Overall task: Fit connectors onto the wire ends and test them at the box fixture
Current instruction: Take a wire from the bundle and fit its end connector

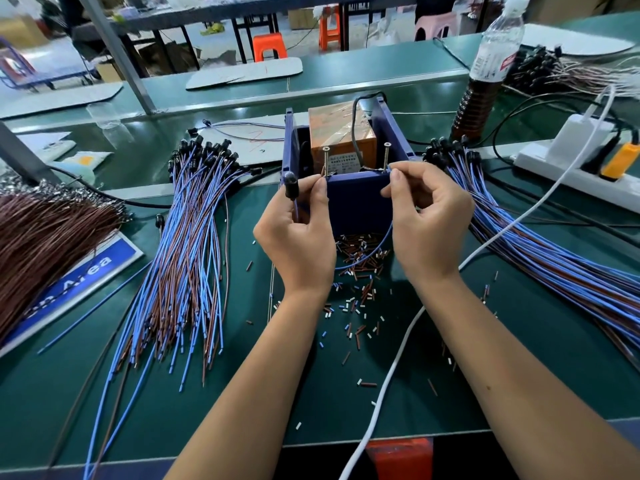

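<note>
Both hands pinch one blue wire [372, 252] at the box fixture [349, 199], left hand [298, 233] and right hand [427, 226] each holding an end to a screw. Left of them lies one connector-fitted bundle [180, 244], right another [540, 244]; which awaits testing, I cannot tell.

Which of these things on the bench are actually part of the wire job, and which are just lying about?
In use: blue box fixture, two upright screws, blue wire held by left hand and right hand, wire bundles.
Lying about: drink bottle, power strip, clear cup.
</note>
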Demonstrator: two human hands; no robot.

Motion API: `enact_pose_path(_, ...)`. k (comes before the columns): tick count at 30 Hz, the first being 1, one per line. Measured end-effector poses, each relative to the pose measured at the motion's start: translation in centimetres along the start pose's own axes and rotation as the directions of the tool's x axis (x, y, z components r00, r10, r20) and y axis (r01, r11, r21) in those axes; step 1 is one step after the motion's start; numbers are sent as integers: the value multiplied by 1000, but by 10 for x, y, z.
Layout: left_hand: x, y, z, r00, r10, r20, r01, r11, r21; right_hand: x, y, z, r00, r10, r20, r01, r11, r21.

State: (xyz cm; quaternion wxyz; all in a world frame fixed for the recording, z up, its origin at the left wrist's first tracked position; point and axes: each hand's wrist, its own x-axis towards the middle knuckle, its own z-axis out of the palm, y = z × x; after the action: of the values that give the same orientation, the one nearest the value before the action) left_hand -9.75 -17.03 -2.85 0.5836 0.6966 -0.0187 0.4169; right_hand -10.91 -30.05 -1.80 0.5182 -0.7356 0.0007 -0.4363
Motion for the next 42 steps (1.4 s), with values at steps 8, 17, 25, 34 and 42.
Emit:
enact_pose_path(8, -2, 0, 0, 1000, 5, 0, -5, 1000, -16, 0, 1, -3, 999, -37, 23, 37, 999, -8)
enact_pose_path(17, -3, 14, 7, 963, 268, 11, -268, 963, 27, 1, 4, -4, 999, 25, 22, -27, 997, 71)
enact_pose_path(25, -22, 84, 93, 863, -105, 494, 119, 993, 3, 28, 18, -51, 949, 279, -146, -252, 951, 179)
enact_pose_path(34, -87, 126, 206, -169, -418, 893, 892, 320, 318, 58, 47, -177, 786, 432, -442, -519, 849, -95)
enact_pose_path(42, -108, 115, 240, -294, -533, 794, 909, 100, 404, 60, 28, -209, 915, 236, -328, -311, 930, -196)
